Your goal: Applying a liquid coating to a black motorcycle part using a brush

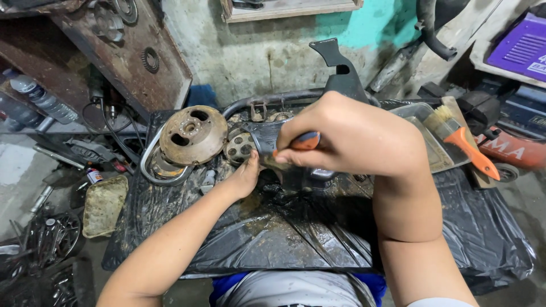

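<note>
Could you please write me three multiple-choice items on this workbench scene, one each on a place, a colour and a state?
1. Where does the rusty round flywheel lie?
A. Left of the hands
B. In the metal tray
C. On the floor

2. What colour is the handle of the paintbrush on the right?
A. Blue
B. Orange
C. Green

3. How is the right hand?
A. Open and flat
B. Closed on an orange-handled tool
C. Out of view

Answers: 1 A, it rests on the black plastic sheet left of the left hand. 2 B, the handle shows orange. 3 B, fingers wrap the handle.
</note>
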